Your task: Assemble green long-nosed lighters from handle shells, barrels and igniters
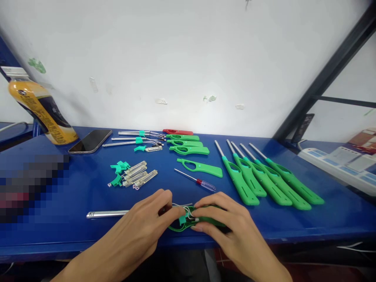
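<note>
An opened long-neck lighter [176,228] lies at the table's front edge, its green handle shell showing white wires [188,212] and a teal trigger [182,219] inside. My left hand [147,221] is closed at the trigger end, its thumb pressed by the trigger and wires; its fingertips are partly hidden. A silver metal tube [108,214] runs out to the left from beneath this hand. My right hand [232,221] grips the handle shell, fingers on top and thumb along the near side. The far part of the shell is covered by that hand.
Beyond my hands lie a screwdriver [205,185], loose green shell halves [205,168], a red one [179,132], clear fuel tanks [136,174], teal triggers [119,167] and wired tubes [129,139]. Several assembled lighters [246,188] rest rightward; a phone [91,141] and bottle [47,109] stand left.
</note>
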The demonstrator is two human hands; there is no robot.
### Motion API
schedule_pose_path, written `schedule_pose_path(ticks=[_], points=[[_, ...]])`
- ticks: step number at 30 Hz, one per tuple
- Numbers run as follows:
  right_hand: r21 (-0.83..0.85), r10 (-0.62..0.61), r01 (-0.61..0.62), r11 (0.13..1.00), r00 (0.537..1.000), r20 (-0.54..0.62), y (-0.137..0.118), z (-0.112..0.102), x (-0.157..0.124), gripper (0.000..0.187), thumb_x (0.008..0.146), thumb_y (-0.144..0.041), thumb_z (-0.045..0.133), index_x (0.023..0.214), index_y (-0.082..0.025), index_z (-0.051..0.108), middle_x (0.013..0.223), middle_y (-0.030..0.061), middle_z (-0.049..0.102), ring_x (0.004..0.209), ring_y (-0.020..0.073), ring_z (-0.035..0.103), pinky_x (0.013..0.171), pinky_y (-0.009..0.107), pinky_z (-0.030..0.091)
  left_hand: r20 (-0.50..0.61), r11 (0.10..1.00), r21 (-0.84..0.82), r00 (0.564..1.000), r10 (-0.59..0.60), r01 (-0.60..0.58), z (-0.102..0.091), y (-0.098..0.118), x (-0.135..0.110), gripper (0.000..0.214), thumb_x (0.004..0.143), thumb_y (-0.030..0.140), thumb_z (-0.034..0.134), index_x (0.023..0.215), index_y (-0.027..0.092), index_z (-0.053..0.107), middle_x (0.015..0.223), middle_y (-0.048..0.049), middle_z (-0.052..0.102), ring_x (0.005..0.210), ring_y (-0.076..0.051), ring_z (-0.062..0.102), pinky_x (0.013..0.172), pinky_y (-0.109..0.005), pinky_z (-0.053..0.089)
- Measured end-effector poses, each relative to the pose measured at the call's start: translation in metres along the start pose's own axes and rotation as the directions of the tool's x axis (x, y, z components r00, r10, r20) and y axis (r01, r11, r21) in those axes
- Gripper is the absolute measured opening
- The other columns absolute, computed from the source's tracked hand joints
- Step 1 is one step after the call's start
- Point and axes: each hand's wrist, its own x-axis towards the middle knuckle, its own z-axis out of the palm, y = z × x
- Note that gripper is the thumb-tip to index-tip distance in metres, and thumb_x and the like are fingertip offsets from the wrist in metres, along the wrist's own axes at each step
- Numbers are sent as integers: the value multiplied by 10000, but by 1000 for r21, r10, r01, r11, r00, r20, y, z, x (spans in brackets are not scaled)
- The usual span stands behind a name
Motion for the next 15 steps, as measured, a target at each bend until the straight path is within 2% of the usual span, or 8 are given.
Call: schedule_pose_path(ticks=[7, 15], points=[[5, -19, 19, 1000, 1000, -3, -1, -1, 2, 114, 1005, -235, 760, 1092, -302, 792, 1135, -39, 782, 1037, 132, 725, 932, 260, 564, -73, 999, -40, 997, 12, -15, 9, -5, -4, 691, 886, -181, 324, 1355, 281, 537, 995, -10, 493, 851, -173, 488, 725, -272, 386], [6, -28, 28, 1000, 1000, -1, 0, -1, 2, 147, 998, -200, 766, 1098, -307, 783, 1151, -56, 778, 1054, 114, 719, 953, 241, 536, -86, 1000, -18, 996, 9, -10, 3, -1, 1, 652, 904, -184, 289, 1290, 267, 557, 981, -4, 467, 814, -165, 472, 690, -266, 361]])
